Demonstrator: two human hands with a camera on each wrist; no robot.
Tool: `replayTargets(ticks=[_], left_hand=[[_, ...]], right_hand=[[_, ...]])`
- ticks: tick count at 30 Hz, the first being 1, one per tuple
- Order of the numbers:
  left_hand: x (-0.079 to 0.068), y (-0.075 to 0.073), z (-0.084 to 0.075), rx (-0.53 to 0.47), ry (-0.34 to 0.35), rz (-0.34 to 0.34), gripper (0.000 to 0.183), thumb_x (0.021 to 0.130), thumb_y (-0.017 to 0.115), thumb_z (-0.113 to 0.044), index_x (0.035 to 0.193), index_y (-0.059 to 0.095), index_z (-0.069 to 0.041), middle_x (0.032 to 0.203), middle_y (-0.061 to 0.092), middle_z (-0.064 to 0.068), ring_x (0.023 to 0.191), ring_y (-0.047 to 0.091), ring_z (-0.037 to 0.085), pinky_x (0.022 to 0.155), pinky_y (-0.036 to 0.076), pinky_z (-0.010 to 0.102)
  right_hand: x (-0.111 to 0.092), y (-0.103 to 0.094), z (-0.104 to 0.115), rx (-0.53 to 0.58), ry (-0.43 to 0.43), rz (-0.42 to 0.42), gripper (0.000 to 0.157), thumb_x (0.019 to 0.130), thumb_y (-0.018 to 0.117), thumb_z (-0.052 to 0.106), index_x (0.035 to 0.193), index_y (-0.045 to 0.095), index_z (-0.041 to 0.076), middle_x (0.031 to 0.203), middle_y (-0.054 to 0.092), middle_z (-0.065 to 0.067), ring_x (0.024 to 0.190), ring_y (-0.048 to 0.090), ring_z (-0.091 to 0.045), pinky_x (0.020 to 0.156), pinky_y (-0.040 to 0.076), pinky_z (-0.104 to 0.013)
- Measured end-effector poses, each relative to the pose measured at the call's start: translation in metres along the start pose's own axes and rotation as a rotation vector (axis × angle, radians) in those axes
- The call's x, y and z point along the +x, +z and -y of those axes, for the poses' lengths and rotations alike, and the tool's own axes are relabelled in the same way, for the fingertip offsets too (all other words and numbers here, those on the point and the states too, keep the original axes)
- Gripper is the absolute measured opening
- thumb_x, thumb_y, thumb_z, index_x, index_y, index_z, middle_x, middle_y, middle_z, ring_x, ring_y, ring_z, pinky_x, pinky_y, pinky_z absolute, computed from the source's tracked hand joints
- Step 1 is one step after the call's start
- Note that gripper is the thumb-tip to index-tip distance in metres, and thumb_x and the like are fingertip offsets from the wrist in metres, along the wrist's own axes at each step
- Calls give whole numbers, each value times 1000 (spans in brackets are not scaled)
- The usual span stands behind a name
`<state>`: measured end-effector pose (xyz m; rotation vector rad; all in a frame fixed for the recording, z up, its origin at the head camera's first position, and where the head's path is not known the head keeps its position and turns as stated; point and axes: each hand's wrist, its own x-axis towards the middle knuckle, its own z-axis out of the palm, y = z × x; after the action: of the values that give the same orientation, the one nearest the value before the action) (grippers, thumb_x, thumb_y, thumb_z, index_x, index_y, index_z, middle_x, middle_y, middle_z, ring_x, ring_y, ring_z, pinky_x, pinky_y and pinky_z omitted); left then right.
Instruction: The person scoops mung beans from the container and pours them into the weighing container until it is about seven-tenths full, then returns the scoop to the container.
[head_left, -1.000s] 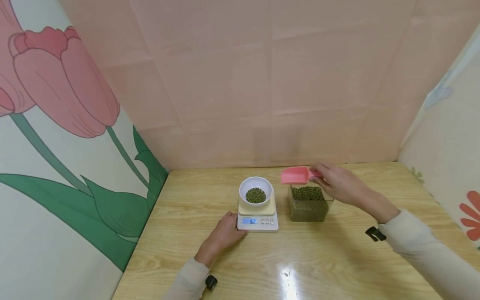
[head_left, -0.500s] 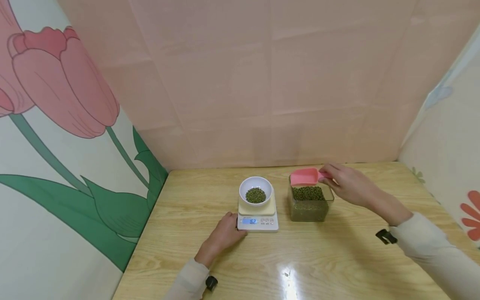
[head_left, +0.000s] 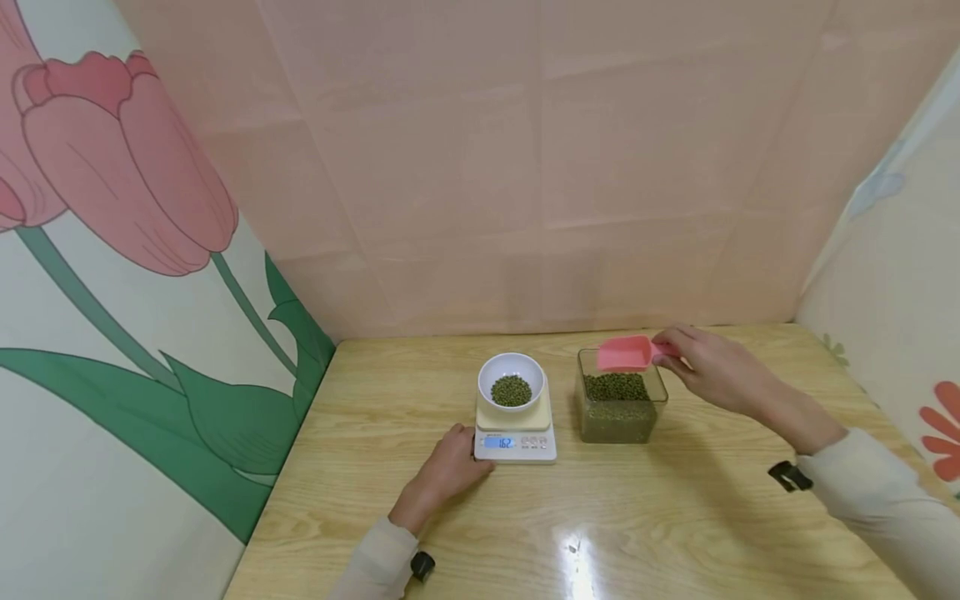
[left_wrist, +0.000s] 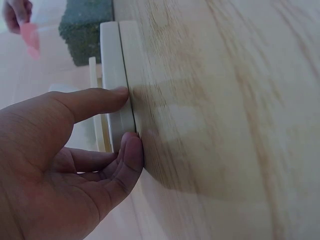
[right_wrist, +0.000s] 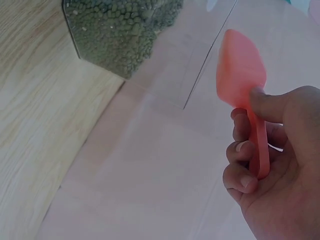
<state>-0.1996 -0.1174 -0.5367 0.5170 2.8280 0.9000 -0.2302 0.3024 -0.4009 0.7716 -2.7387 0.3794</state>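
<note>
My right hand (head_left: pixel 716 371) grips the handle of a pink scoop (head_left: pixel 625 354), held over the clear container (head_left: pixel 660 402) of green mung beans (head_left: pixel 615 387). In the right wrist view, thumb and curled fingers wrap the handle of the scoop (right_wrist: pixel 241 70). A white kitchen scale (head_left: pixel 517 454) reads about 162 on its lit display, decimal point too small to read. On it stands a white bowl (head_left: pixel 489 371) with some mung beans (head_left: pixel 512 391) inside. My left hand (head_left: pixel 450 462) holds the scale's near left corner; thumb and fingertips touch the scale (left_wrist: pixel 116 65) in the left wrist view.
Scale and container stand side by side on the wooden table (head_left: pixel 360 417), with a narrow gap between. A pink-covered wall (head_left: pixel 450 208) rises behind the table. A wall with painted tulips (head_left: pixel 135 175) borders it on the left, a pale wall (head_left: pixel 892 292) on the right.
My right hand has moved to the right with the scoop, from the container's left edge to over its back part. The left hand, the bowl and the display reading stay the same.
</note>
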Motion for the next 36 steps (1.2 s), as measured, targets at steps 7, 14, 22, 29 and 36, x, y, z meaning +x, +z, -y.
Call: replayTargets(ticks=[7, 14, 22, 29, 36], left_hand=[[0, -1, 0, -6, 3, 0, 46, 91, 82, -21, 134, 70, -7, 107, 70, 5, 96, 56, 16, 84, 55, 37], [0, 0, 0, -16, -5, 3, 46, 91, 82, -20, 134, 71, -7, 107, 70, 5, 96, 56, 17, 85, 55, 37], [0, 0, 0, -16, -7, 4, 48, 91, 83, -19, 135, 70, -6, 109, 71, 8, 99, 57, 18, 87, 57, 39], [1, 0, 1, -15, -7, 9, 49, 91, 82, -20, 137, 69, -7, 110, 71, 7, 99, 57, 18, 87, 56, 39], [0, 0, 1, -6, 1, 3, 48, 91, 83, -20, 135, 70, -7, 109, 72, 8, 99, 58, 18, 87, 57, 39]], right_hand=[[-1, 0, -2, -25, -10, -5, 25, 96, 79, 13, 117, 70, 2, 113, 75, -16, 97, 74, -34, 82, 60, -57], [-2, 0, -2, -43, -33, 0, 24, 93, 82, 11, 113, 72, 2, 106, 75, -12, 90, 73, -28, 76, 61, -52], [0, -2, -1, -45, -72, 3, 18, 91, 83, 9, 107, 78, 2, 100, 75, -8, 87, 73, -25, 76, 62, -48], [2, 0, 2, -67, -89, 8, 17, 90, 82, 8, 105, 80, 2, 100, 75, -10, 88, 73, -28, 78, 62, -49], [3, 3, 2, -66, -112, -6, 17, 87, 83, 5, 104, 80, 1, 98, 74, -10, 88, 73, -29, 78, 62, -50]])
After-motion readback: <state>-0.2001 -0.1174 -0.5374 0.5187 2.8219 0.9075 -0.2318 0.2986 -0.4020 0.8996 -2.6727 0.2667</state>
